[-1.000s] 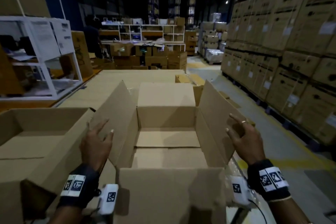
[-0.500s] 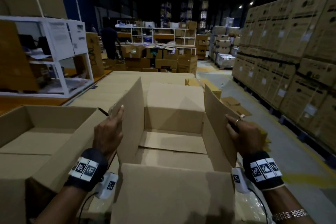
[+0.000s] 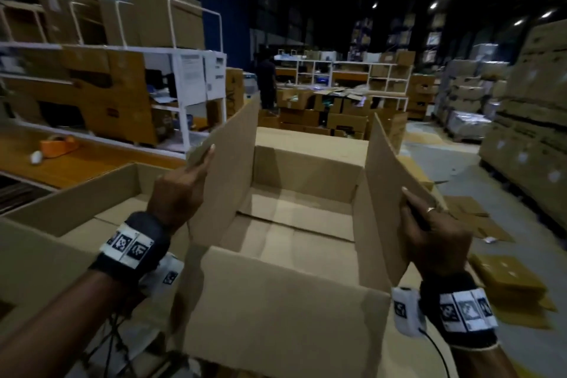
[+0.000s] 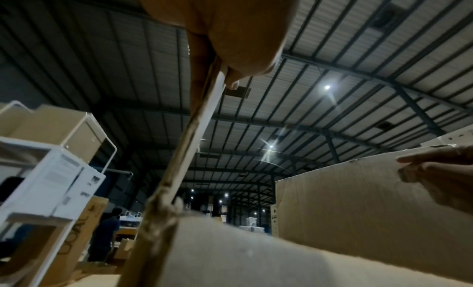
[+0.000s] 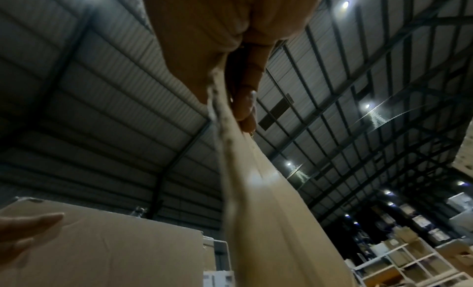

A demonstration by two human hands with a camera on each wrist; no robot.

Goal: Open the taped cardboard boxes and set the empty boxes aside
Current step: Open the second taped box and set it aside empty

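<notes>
An open, empty cardboard box (image 3: 276, 301) is right in front of me in the head view. My left hand (image 3: 196, 169) grips the edge of its left flap (image 3: 233, 156), which stands nearly upright. My right hand (image 3: 423, 215) grips the right flap (image 3: 386, 193), thumb on the inner face. In the left wrist view, the left hand (image 4: 230, 48) pinches the flap edge (image 4: 189, 150) between thumb and fingers. The right wrist view shows the right hand (image 5: 225, 59) pinching its flap (image 5: 256, 190) the same way. The box's floor is bare.
A second open box (image 3: 76, 209) sits against the left side. White shelving (image 3: 190, 86) and an orange tape dispenser (image 3: 58, 144) stand to the left. Stacked cartons (image 3: 537, 132) line the right, with flattened cardboard (image 3: 506, 279) on the floor. A person (image 3: 266, 83) stands far back.
Both hands went from open near the splayed side flaps to gripping them. The flaps have swung up to nearly upright, and the view has turned leftward.
</notes>
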